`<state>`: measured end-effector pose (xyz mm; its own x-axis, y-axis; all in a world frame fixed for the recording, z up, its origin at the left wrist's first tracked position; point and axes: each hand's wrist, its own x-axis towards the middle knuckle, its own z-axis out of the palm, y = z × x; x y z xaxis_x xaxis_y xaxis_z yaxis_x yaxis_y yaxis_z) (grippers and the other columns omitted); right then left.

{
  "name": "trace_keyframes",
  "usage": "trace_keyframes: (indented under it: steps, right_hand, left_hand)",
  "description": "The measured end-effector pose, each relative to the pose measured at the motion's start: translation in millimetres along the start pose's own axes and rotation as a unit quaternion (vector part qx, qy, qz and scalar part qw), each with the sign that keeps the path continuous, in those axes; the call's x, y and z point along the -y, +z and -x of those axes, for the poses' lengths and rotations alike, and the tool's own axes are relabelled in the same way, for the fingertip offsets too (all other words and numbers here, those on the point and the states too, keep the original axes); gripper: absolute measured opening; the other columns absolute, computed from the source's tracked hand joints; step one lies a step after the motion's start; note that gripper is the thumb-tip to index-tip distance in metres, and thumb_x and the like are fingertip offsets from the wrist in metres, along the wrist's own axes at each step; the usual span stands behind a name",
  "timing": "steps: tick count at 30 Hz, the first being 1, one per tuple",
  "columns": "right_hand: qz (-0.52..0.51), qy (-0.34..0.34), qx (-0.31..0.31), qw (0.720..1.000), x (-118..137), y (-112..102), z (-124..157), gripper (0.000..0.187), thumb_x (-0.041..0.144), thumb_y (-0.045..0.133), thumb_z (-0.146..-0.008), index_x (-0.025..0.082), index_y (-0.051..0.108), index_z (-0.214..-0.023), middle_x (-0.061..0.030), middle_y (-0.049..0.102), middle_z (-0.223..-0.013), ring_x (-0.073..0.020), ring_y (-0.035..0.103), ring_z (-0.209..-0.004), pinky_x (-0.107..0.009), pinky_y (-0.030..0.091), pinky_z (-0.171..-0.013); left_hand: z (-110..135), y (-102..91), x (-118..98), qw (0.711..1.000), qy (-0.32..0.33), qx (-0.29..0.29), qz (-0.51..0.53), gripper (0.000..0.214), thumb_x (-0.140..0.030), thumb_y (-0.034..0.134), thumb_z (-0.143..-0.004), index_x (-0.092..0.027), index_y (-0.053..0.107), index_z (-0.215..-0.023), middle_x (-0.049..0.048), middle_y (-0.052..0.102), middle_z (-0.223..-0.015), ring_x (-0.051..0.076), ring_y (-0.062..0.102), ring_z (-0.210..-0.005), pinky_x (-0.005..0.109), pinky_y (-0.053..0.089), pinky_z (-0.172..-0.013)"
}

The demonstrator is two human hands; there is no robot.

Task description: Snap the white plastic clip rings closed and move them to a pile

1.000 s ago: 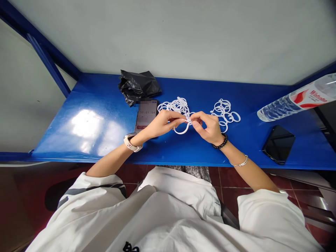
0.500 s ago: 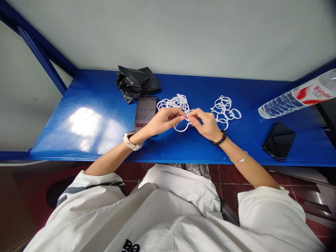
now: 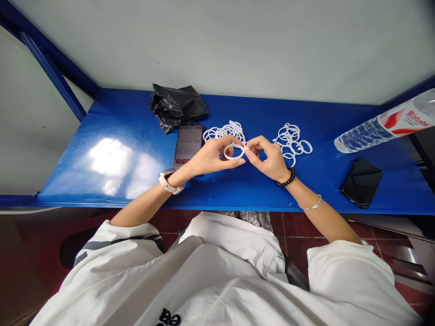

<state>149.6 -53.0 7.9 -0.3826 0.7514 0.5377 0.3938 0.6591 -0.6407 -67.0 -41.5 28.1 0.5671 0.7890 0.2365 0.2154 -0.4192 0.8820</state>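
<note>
A white plastic ring [image 3: 234, 158] is up between my hands, just above the blue table [image 3: 217, 192]. My right hand [image 3: 268, 158] pinches the ring's right end, where a small knob or joint is mostly covered by the fingertips. Around the ring's left side is my left hand [image 3: 217, 156], its thumb stretched out below and apart from the index finger, which touches the upper edge. Behind my left hand lies a pile of similar white rings [image 3: 224, 131]. A second, looser group of white rings [image 3: 290, 140] rests to the right, beyond my right hand.
A phone running a timer [image 3: 188, 142] lies left of the ring pile, partly behind my left hand. Crumpled black plastic [image 3: 178, 106] sits at the back. On the right are a water bottle [image 3: 384, 122] and a dark phone [image 3: 362, 182]. A pale wall [image 3: 238, 50] stands behind.
The ring has swung from hanging below my fingertips to the left, into the gap of my left hand. My left thumb has moved down, away from the pinch; my right hand still pinches.
</note>
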Motion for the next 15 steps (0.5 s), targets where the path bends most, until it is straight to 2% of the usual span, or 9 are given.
trace_keyframes:
  steps: [6, 15]
  right_hand:
    - [-0.029, -0.023, 0.002, 0.999, 0.0, -1.5, -0.3, 0.005, 0.028, 0.062, -0.096, 0.023, 0.060, -0.095, 0.0056, 0.063, -0.067, -0.0104, 0.060, -0.054, -0.022, 0.050, -0.055]
    - [-0.043, -0.008, 0.016, 0.999, 2.6, -3.1, -1.0, 0.003, 0.025, 0.060, -0.096, 0.023, 0.060, -0.097, 0.0055, 0.064, -0.067, -0.0100, 0.060, -0.055, -0.022, 0.050, -0.056]
  left_hand:
    - [0.0, -0.7, 0.9, 1.000, 0.011, -0.003, -0.010, 0.031, -0.044, 0.069, -0.088, -0.017, 0.069, -0.102, -0.0019, 0.056, -0.070, 0.010, 0.047, -0.063, 0.023, 0.041, -0.061]
    - [-1.4, 0.4, 0.1, 0.999, 0.024, 0.019, 0.020, 0.022, -0.031, 0.066, -0.088, -0.017, 0.061, -0.105, -0.0053, 0.043, -0.069, 0.009, 0.039, -0.063, 0.021, 0.036, -0.061]
